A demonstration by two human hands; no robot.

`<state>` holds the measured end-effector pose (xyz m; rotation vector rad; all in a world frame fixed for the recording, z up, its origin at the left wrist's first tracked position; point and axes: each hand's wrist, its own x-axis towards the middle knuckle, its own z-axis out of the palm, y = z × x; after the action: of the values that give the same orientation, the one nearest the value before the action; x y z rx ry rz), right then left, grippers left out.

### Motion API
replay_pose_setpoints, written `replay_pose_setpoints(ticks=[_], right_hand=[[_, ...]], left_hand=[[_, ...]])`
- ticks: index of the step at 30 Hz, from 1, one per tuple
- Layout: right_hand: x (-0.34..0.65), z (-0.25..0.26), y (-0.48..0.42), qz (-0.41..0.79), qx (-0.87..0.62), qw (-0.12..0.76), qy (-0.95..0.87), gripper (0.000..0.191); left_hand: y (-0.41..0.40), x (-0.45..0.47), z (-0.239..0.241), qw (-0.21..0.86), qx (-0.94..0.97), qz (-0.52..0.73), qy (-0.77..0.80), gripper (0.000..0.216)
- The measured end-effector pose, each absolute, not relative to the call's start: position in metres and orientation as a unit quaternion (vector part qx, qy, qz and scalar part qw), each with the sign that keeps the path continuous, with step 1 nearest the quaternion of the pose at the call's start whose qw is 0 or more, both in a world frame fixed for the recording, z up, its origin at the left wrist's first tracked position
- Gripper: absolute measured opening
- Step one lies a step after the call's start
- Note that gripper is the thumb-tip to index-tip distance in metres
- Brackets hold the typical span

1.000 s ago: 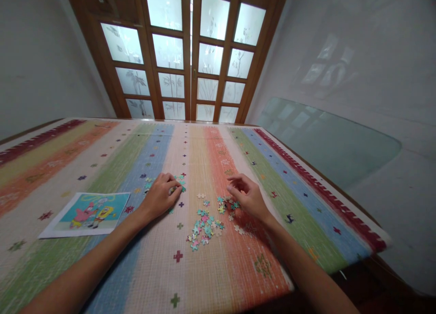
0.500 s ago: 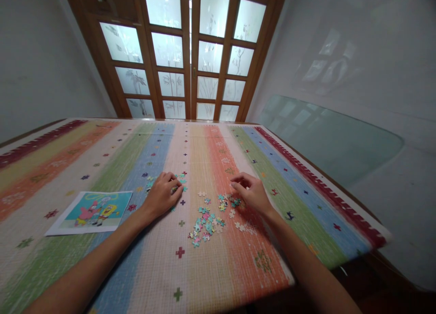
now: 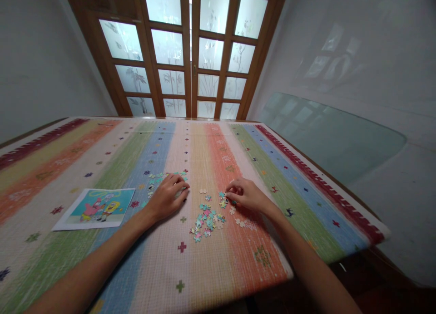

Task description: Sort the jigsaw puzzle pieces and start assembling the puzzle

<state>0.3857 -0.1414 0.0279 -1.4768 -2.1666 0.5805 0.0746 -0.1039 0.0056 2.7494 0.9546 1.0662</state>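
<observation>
Loose jigsaw pieces [image 3: 206, 220] lie scattered in the middle of a striped tablecloth [image 3: 204, 268]. My left hand [image 3: 168, 197] rests with curled fingers on a small row of joined teal pieces [image 3: 160, 178]. My right hand [image 3: 245, 195] has its fingers pinched together over a small cluster of pieces [image 3: 223, 200] at the right of the heap; what the fingertips grip is too small to name. A printed cartoon picture [image 3: 98, 208] lies flat to the left of my left arm.
The table's right edge [image 3: 340, 200] runs close beside a pale wall with a glass panel [image 3: 327, 137]. Wooden doors with frosted panes [image 3: 190, 55] stand behind the far edge.
My right hand has slid left and down onto the cluster of pieces, its fingers closing into a pinch. My left hand has stayed on the joined pieces. The view has tilted slightly.
</observation>
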Motion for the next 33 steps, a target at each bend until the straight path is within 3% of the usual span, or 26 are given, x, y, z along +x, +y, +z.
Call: replay_pose_setpoints(ticks=[13,21,33], right_hand=[[0.391,0.029,-0.141,0.192,-0.52,0.191,-0.81,0.018],[0.384,0.029,-0.147,0.237,-0.439,0.188,-0.846,0.023],[0.386,0.023,-0.147,0.174,-0.46,0.167,-0.854,0.024]], left_hand=[[-0.134,0.096,0.007,0.11,0.923,0.302,0.213,0.02],[-0.134,0.098,0.002,0.092,0.932,0.293,0.191,0.018],[-0.136,0.1,0.004,0.105,0.927,0.309,0.183,0.018]])
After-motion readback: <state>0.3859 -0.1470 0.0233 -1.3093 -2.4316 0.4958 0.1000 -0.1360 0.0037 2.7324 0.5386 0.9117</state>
